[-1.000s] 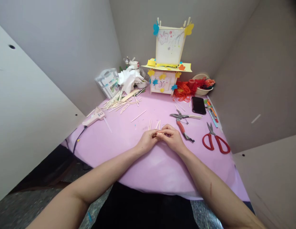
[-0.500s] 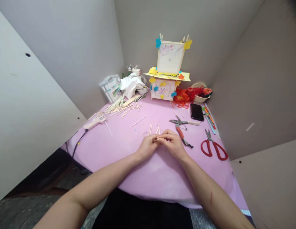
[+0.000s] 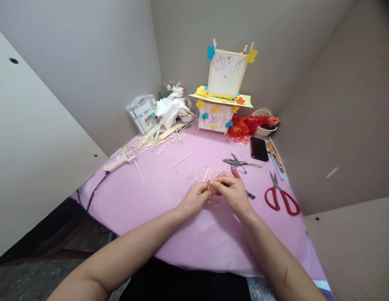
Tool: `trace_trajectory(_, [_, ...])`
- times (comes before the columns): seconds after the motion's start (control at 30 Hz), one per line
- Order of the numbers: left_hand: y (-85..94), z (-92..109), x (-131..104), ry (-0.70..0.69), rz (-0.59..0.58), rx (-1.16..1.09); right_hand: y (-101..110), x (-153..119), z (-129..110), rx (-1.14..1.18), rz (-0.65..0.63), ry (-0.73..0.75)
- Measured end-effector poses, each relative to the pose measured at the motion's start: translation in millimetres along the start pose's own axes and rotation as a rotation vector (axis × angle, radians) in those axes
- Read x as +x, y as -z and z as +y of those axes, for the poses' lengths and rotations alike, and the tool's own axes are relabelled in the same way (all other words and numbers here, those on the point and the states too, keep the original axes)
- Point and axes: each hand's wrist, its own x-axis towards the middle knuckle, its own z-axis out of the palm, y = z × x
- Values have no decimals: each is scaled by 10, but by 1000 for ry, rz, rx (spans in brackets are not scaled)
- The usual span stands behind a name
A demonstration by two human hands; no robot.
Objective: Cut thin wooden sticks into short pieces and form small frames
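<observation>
My left hand (image 3: 197, 198) and my right hand (image 3: 232, 191) meet over the near middle of the table, their fingers closed in a pinch. Between the fingertips, pale ends of thin wooden sticks (image 3: 209, 185) show; the fingers hide the rest, so their length and number cannot be made out. Just beyond the hands, several cut wooden sticks (image 3: 197, 173) lie on the pink tablecloth (image 3: 163, 188). Beside my right hand lie red-handled pruning shears (image 3: 234, 161), partly covered by that hand.
A glue gun (image 3: 120, 160) lies left, near a pile of sticks (image 3: 163, 144). At the back stands a decorated paper-and-stick lantern (image 3: 227, 75), with red cord (image 3: 240, 128) beside it. A phone (image 3: 258, 149) and red-handled scissors (image 3: 280, 196) lie right. Panels enclose the table.
My hands have shifted slightly, and the fingers of my left hand have loosened a little below the pinch. More of the held sticks shows between the fingertips. The camera view has shifted slightly.
</observation>
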Motion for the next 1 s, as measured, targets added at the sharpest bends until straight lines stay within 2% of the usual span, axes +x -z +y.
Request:
trace_trajectory(0.17, [21,-7,-2,-38,2,19,-70,8,-3,-21,10,-28])
trace_trajectory(0.27, [62,-2,16,-23,40,-12,51,96,34,-169,-37,20])
trace_trajectory(0.33, [104,13,35,39,88,-75,239,180,85,-386,6,46])
trace_trajectory(0.4, [152,39,54,93,140,-149,453,247,155,-741,189,14])
trace_trajectory(0.43, [174,54,63,107,158,-179,543,267,194,-933,223,-38])
trace_trajectory(0.5, [211,87,73,113,181,-218,647,277,271,-1223,223,-193])
trace_trajectory(0.6, [239,125,71,103,195,-247,619,256,347,-1410,166,-358])
trace_trajectory(0.7, [261,144,57,88,200,-260,540,221,295,-1475,190,-302])
trace_trajectory(0.8, [314,164,60,57,214,-255,588,93,53,-1464,317,-180])
trace_trajectory(0.9, [381,216,101,-36,295,-261,724,-220,-308,-1260,383,-103])
trace_trajectory(1.0, [374,302,153,-150,383,-316,745,-643,-591,-895,254,-50])
